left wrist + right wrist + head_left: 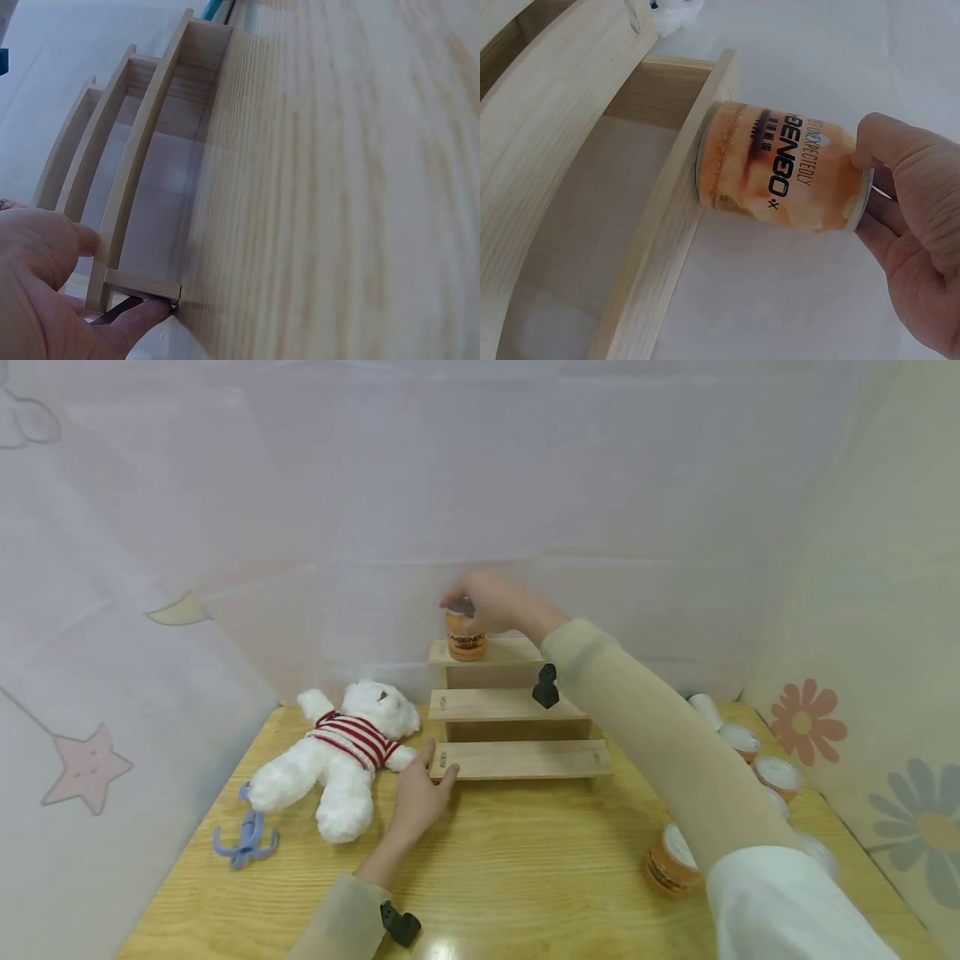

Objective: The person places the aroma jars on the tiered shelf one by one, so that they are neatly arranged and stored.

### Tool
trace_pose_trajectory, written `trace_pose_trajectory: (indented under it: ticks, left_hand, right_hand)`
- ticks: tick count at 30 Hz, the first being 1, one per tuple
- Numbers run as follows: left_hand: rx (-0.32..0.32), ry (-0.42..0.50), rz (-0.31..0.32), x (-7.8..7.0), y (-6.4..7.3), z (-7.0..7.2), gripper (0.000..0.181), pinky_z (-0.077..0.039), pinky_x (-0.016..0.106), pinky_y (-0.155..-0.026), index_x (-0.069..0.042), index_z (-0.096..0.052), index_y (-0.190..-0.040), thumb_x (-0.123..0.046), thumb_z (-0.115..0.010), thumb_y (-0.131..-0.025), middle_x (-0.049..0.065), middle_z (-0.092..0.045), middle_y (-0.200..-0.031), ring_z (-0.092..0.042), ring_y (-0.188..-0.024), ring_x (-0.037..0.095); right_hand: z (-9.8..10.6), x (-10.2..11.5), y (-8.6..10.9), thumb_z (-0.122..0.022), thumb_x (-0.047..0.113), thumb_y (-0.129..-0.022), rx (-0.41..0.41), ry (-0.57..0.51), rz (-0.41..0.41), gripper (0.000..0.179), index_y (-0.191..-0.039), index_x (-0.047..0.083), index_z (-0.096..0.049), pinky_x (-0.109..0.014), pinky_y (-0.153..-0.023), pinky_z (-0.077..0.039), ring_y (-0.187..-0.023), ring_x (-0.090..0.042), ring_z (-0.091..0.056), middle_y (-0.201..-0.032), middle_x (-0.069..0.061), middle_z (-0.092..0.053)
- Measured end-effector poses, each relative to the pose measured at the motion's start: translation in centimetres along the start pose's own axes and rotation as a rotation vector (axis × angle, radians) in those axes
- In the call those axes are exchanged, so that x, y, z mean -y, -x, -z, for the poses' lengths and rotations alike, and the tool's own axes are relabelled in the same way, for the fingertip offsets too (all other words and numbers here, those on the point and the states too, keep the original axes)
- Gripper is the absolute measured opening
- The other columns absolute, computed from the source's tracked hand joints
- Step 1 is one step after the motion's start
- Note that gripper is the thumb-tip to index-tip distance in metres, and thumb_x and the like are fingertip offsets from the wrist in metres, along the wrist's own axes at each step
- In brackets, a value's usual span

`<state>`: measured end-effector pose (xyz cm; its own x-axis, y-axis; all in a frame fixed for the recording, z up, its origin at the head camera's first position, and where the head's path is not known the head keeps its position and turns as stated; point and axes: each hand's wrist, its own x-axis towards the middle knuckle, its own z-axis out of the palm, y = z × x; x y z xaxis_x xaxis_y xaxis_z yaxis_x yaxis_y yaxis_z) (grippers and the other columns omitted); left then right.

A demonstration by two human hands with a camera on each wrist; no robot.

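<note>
A wooden three-step shelf (517, 760) stands at the back of the table. On the left end of its top step is an orange printed can (467, 642), upright. My right hand (491, 602) grips the can near its upper rim, thumb on one side and fingers on the other; the right wrist view shows the can's base (709, 154) at the top board. My left hand (420, 793) holds the left end of the lowest step. In the left wrist view its thumb (86, 240) lies on the board's front, with fingers beneath the end.
A white teddy bear (352, 752) in a striped shirt lies left of the shelf, beside a small blue hook-like stand (246, 842). Another orange can (670, 862) stands at the front right. Several more cans (777, 774) line the right edge, partly behind my right arm.
</note>
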<state>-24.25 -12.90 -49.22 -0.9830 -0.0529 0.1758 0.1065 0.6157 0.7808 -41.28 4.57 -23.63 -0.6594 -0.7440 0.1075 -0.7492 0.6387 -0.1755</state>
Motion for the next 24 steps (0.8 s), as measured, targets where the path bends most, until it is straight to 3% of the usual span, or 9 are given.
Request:
trace_pose_trajectory:
  ticks: [7,11,13,15,18,24]
  left_hand:
    - [-0.003,-0.011,0.017,0.3,-0.2,0.4,0.074,-0.043,0.056,-0.121,0.007,-0.037,-0.160,-0.028,-0.070,-0.104,0.026,-0.044,-0.163,-0.043,-0.152,0.044]
    - [-0.006,-0.007,0.022,0.4,-0.3,0.6,0.074,-0.042,0.056,-0.122,0.007,-0.036,-0.161,-0.028,-0.070,-0.105,0.026,-0.043,-0.164,-0.041,-0.153,0.044]
    - [-0.006,-0.006,0.025,0.5,-0.3,0.7,0.074,-0.041,0.056,-0.122,0.007,-0.036,-0.161,-0.028,-0.069,-0.105,0.026,-0.042,-0.165,-0.041,-0.153,0.044]
    - [-0.007,-0.006,0.030,0.6,-0.4,0.7,0.075,-0.041,0.055,-0.122,0.007,-0.036,-0.161,-0.028,-0.070,-0.105,0.025,-0.043,-0.165,-0.041,-0.153,0.043]
    - [-0.007,-0.009,0.019,0.5,-0.4,0.5,0.074,-0.042,0.055,-0.122,0.008,-0.037,-0.160,-0.028,-0.070,-0.104,0.025,-0.044,-0.164,-0.043,-0.152,0.043]
    - [0.010,0.014,0.013,0.4,-0.5,0.1,0.075,-0.042,0.056,-0.122,0.008,-0.037,-0.160,-0.028,-0.071,-0.104,0.025,-0.044,-0.163,-0.043,-0.152,0.043]
  right_hand:
    - [-0.5,0.4,-0.3,-0.068,0.011,-0.099,-0.026,0.011,-0.038,0.045,-0.144,0.007,-0.067,-0.034,-0.090,-0.052,-0.094,-0.021,-0.062,-0.133,-0.010,-0.075]
    - [-0.6,0.6,-0.5,-0.065,0.012,-0.101,-0.037,0.005,-0.036,0.044,-0.144,0.005,-0.066,-0.034,-0.105,-0.056,-0.115,-0.024,-0.071,-0.141,-0.012,-0.072]
    - [-0.5,0.5,-0.3,-0.064,0.013,-0.103,-0.036,-0.029,-0.030,0.044,-0.145,0.005,-0.064,-0.037,-0.112,-0.054,-0.129,-0.026,-0.068,-0.147,-0.012,-0.067]
    - [-0.2,0.4,0.2,-0.064,0.015,-0.104,-0.041,-0.056,-0.026,0.045,-0.148,0.006,-0.063,-0.040,-0.113,-0.053,-0.131,-0.028,-0.066,-0.151,-0.012,-0.065]
    - [0.8,-0.1,2.0,-0.065,0.017,-0.104,-0.062,-0.068,0.007,0.045,-0.148,0.008,-0.064,-0.044,-0.119,-0.048,-0.139,-0.031,-0.061,-0.153,-0.011,-0.063]
    - [2.6,-2.0,7.7,-0.069,0.014,-0.102,-0.051,-0.061,0.039,0.041,-0.143,0.006,-0.067,-0.053,-0.125,-0.040,-0.149,-0.036,-0.050,-0.154,-0.015,-0.060]
